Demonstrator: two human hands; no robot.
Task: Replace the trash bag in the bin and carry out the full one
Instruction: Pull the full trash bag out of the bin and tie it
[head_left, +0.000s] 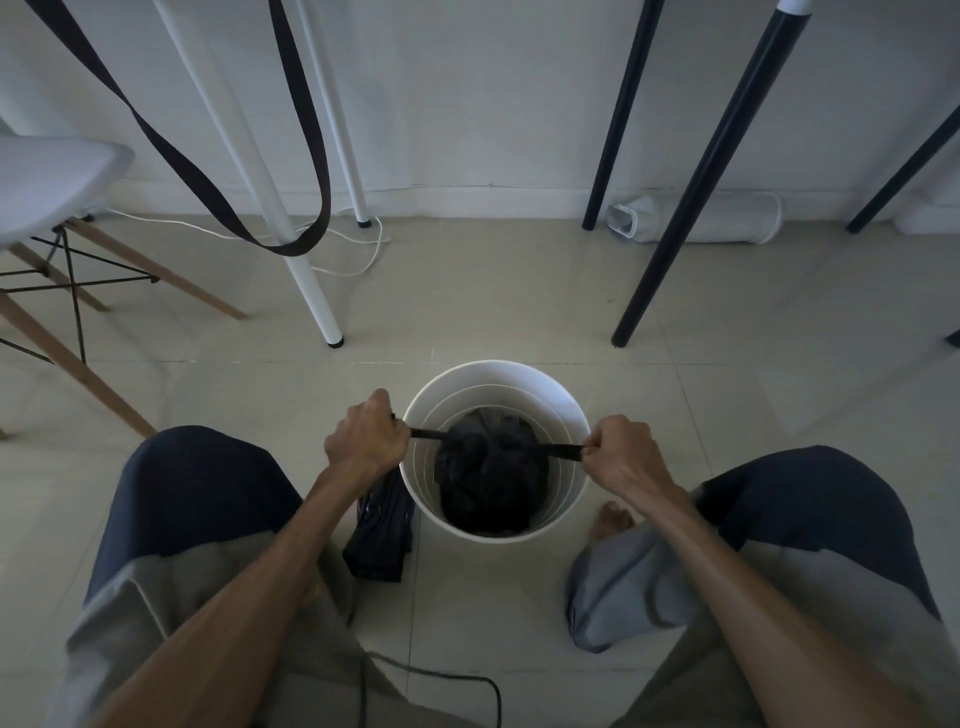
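Note:
A white round bin (493, 379) stands on the tiled floor between my knees. Inside it sits a full black trash bag (493, 478), its top gathered together. My left hand (366, 439) is fisted on one black end of the bag at the bin's left rim. My right hand (621, 452) is fisted on the other end at the right rim. The two ends are stretched taut across the bin's mouth. A folded dark spare bag (379, 540) lies on the floor just left of the bin, partly under my left forearm.
White table legs (311, 280) and black legs (691, 192) stand behind the bin. A white chair with wooden legs (57, 192) is at far left. A dark strap (311, 156) hangs down, white cables lie near the wall, and a white device (696, 218) lies by the skirting.

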